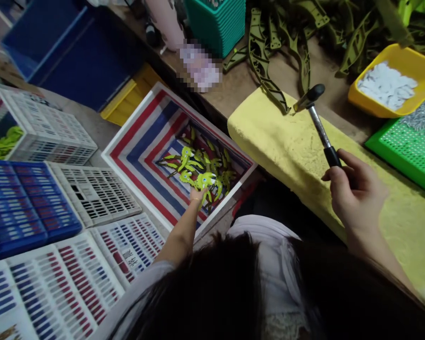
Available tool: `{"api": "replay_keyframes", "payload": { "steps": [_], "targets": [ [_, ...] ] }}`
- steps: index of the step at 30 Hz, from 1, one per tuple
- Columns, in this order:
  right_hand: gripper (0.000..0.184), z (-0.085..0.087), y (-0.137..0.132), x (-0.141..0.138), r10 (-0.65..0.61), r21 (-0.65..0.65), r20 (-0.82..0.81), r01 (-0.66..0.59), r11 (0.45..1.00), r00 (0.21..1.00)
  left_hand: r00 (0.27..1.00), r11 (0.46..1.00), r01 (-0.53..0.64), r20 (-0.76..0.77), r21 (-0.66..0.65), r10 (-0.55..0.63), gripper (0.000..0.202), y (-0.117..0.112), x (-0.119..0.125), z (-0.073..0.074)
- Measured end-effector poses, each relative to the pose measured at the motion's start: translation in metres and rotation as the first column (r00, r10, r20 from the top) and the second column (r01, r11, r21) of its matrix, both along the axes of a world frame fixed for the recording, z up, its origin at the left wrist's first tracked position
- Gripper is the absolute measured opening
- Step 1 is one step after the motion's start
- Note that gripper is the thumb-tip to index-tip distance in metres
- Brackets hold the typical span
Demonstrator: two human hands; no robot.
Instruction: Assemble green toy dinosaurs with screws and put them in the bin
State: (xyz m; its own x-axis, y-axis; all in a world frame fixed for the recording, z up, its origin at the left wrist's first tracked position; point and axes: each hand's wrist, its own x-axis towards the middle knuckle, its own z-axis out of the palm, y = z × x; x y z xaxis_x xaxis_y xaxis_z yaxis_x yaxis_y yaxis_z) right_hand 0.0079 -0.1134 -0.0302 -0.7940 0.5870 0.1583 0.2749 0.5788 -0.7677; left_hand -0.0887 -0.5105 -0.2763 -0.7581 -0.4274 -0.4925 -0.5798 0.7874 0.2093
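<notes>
Your right hand (356, 198) is clenched around the black grip of a hammer (318, 127), its head held over the far edge of a yellow towel pad (279, 146), just beside an olive-green piece (269, 89). Your left hand (197, 196) reaches over the near rim of a red-and-blue striped box (129, 117), its fingers against lime-green eyed pieces (205, 180); whether it grasps one cannot be determined.

Status: the eyed pieces lie in a loose heap at the box's centre. More olive-green pieces (260, 61) remain along the wooden counter (322, 61), behind the pad. White pieces (386, 85) fill a yellow tray (361, 106).

Working room: the pad runs along the counter's near edge. Stacked crates (92, 196) stand just left of the box.
</notes>
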Motion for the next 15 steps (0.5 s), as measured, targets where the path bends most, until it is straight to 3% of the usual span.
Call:
{"api": "replay_keyframes", "payload": {
  "steps": [4,7,11,13,15],
  "targets": [
    [0.039,0.0,0.001,0.007,-0.018,0.086,0.102,0.009,0.996,0.995,0.976,0.998,0.057,-0.21,-0.037,-0.064,0.039,0.005,-0.045,0.024],
    [0.04,-0.004,-0.006,-0.002,0.087,0.158,0.185,-0.117,0.98,0.979,0.866,0.977,0.206,-0.457,-0.045,-0.204,0.038,0.032,-0.08,0.057],
    [0.046,-0.011,-0.024,-0.049,0.153,0.116,0.311,-0.197,0.973,0.938,0.561,0.866,0.488,-0.722,-0.107,-0.405,0.034,0.094,-0.124,0.113],
    [0.051,-0.011,-0.033,-0.075,0.136,0.081,0.293,-0.166,0.983,0.946,0.398,0.77,0.62,-0.784,-0.153,-0.477,0.034,0.132,-0.148,0.145],
    [0.052,-0.007,-0.042,-0.087,0.161,0.048,0.254,-0.179,0.983,0.954,0.254,0.636,0.748,-0.804,-0.19,-0.538,0.037,0.177,-0.168,0.179]
  ]
}}
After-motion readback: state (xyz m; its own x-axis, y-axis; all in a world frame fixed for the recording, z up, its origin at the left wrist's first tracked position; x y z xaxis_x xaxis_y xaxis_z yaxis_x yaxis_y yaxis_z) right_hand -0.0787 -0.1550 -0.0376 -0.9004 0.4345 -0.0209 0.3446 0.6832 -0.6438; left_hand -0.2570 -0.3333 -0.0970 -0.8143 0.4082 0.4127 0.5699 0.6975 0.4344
